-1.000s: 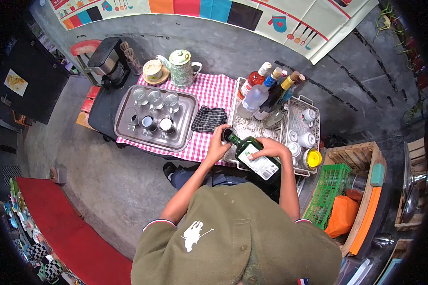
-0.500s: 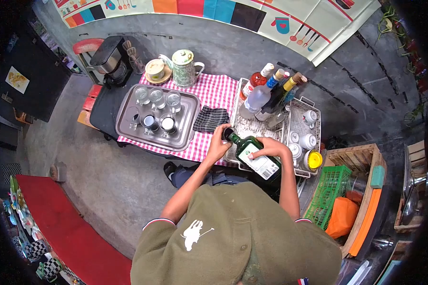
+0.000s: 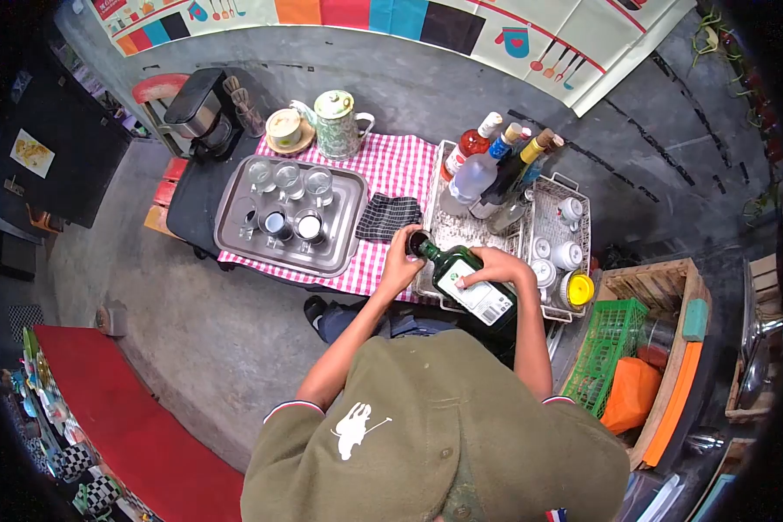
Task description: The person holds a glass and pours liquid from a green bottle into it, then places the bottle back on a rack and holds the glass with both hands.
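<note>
"What do the fingers hold?"

"The right hand (image 3: 498,266) has its fingers on the fat part of a green bottle (image 3: 480,297), thumb on the white label. The left hand (image 3: 400,263) has its fingers curled round a small dark thing (image 3: 418,241) (a cup or a cap, I can't tell which)."

"Which way does the bottle lie?"

"It slants. Its neck points at the left hand and the dark thing, and its bottom is back near the right arm. So the left hand is nearer the top. I can't see if the tip touches the dark thing."

"What's just past the hands?"

"A white wire rack (image 3: 463,231) with tall bottles (image 3: 474,180) standing in it. Beside it, another wire rack holds white cups (image 3: 567,255) and a jar with a yellow lid (image 3: 580,290)."

"And on the left?"

"A dark checked cloth (image 3: 389,217), then a metal tray (image 3: 346,209) on the tabletop (image 3: 190,187). Six glasses (image 3: 289,180) stand in it, and two look white inside. Far right, a wooden crate (image 3: 642,280) holds a green basket (image 3: 607,348)."
</note>
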A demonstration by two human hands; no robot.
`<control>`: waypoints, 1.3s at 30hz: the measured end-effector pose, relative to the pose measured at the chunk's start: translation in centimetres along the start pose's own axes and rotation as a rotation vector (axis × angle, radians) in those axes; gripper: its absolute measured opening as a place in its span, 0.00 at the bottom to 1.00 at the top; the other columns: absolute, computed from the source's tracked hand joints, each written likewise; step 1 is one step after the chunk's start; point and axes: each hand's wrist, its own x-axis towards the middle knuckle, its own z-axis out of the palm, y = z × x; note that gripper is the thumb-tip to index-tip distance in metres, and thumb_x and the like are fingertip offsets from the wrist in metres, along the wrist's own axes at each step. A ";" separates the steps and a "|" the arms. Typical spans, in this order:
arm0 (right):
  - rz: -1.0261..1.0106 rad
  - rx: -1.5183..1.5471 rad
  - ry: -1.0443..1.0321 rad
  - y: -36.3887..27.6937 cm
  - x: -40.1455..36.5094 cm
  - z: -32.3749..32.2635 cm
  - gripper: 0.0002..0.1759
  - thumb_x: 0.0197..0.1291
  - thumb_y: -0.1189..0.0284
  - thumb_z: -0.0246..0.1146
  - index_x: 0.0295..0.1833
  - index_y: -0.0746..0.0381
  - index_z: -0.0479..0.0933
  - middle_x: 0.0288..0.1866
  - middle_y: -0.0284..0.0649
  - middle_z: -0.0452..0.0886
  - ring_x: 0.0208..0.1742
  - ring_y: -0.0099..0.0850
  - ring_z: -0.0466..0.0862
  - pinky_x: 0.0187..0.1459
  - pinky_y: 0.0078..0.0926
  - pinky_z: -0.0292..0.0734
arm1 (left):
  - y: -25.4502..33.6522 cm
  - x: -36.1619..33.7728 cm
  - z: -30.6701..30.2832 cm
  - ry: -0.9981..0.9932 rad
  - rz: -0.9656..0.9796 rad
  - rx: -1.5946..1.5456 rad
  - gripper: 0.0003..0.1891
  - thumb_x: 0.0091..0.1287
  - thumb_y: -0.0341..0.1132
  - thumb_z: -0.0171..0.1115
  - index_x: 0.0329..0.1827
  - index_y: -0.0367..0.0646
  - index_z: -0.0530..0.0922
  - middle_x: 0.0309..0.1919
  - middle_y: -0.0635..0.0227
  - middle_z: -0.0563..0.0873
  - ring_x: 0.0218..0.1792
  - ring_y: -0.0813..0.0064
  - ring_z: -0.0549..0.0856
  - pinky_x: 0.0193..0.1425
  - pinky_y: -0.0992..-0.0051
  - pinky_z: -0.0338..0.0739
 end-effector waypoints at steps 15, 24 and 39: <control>-0.024 0.064 -0.009 -0.3 0.0 -0.5 0.39 0.43 0.52 0.79 0.56 0.69 0.80 0.47 0.48 0.88 0.44 0.35 0.88 0.50 0.30 0.81 | 0.3 0.4 0.1 0.029 -0.014 0.016 0.35 0.45 0.18 0.67 0.63 0.38 0.73 0.59 0.59 0.78 0.65 0.63 0.77 0.72 0.69 0.68; 0.010 0.040 -0.001 -0.9 -0.3 -0.9 0.40 0.44 0.53 0.79 0.58 0.67 0.78 0.48 0.46 0.87 0.46 0.32 0.86 0.53 0.30 0.78 | 0.1 0.8 0.1 0.037 0.020 0.022 0.36 0.45 0.18 0.67 0.64 0.39 0.73 0.59 0.59 0.79 0.64 0.63 0.78 0.72 0.68 0.68; -0.123 0.104 0.135 -0.3 -0.9 -0.6 0.43 0.40 0.52 0.82 0.59 0.68 0.78 0.47 0.46 0.87 0.46 0.33 0.86 0.51 0.31 0.79 | 0.7 1.4 -0.1 -0.008 -0.034 -0.184 0.37 0.51 0.16 0.68 0.69 0.38 0.70 0.59 0.65 0.78 0.61 0.74 0.79 0.69 0.72 0.73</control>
